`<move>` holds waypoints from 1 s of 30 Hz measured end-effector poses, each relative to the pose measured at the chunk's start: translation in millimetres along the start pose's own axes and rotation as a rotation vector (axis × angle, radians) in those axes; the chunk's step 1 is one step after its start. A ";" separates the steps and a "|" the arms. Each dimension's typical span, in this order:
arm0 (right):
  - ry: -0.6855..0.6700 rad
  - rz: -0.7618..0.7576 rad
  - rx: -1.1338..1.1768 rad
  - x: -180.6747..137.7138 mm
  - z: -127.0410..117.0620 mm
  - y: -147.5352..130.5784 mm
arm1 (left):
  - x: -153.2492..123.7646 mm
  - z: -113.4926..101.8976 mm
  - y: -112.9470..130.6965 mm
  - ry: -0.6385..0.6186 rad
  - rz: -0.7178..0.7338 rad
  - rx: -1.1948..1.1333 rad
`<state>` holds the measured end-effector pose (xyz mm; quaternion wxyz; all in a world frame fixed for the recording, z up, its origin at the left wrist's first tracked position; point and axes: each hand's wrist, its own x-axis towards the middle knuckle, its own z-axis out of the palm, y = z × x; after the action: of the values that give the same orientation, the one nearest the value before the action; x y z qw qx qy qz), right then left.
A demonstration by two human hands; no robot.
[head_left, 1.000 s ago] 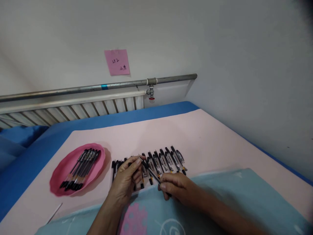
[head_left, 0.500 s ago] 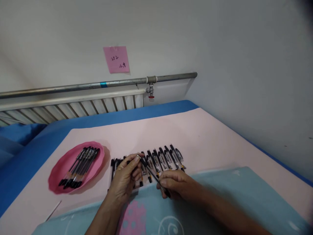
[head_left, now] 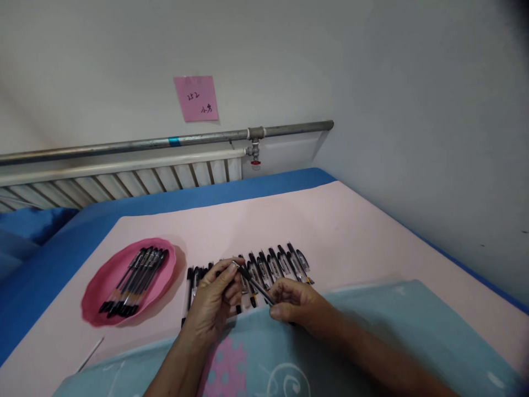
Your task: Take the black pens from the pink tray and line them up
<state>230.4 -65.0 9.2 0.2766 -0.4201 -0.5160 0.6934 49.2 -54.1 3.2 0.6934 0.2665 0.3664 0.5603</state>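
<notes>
My left hand [head_left: 212, 300] and my right hand [head_left: 301, 306] are both closed on one black pen [head_left: 254, 284], held between them above the pink sheet. The left fingers pinch its upper end, the right hand grips its lower part. Behind the hands lies a row of several black pens [head_left: 281, 264], side by side. A pink oval plate [head_left: 99, 281] to the left holds several more black pens [head_left: 134, 281].
The pink sheet [head_left: 351, 231] covers a blue surface [head_left: 49, 259]. A light-blue patterned cloth [head_left: 372, 331] lies at the near edge. A thin white stick [head_left: 90, 354] lies near left. A radiator, a metal pipe [head_left: 165, 144] and a pink note [head_left: 195, 98] are on the wall.
Both hands have shifted slightly up and closer together on the pen. The view has tilted a little; the plate and row of pens have not moved.
</notes>
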 end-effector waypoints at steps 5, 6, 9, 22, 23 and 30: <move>-0.154 0.057 0.076 0.4 0.3 -1.0 | -1.2 -0.1 0.5 -0.010 -0.010 0.025; -0.114 0.051 0.047 0.5 -0.2 -0.7 | -1.4 0.0 0.5 -0.010 -0.012 0.026; 0.029 0.027 0.000 0.7 -0.7 -0.8 | -1.4 0.3 0.4 -0.012 -0.012 0.020; 0.067 -0.030 0.007 1.4 0.2 2.8 | -1.5 1.3 0.6 0.002 -0.019 0.023; 0.019 -0.004 0.038 1.3 0.3 2.3 | -1.5 1.3 0.5 0.001 -0.017 0.026; 0.009 0.038 0.058 -1.0 -0.1 -1.8 | -1.5 0.8 1.5 -0.005 0.000 0.027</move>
<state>230.9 -65.2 11.2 0.2777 -0.4249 -0.4864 0.7112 48.9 -55.2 5.1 0.6906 0.2772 0.3720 0.5548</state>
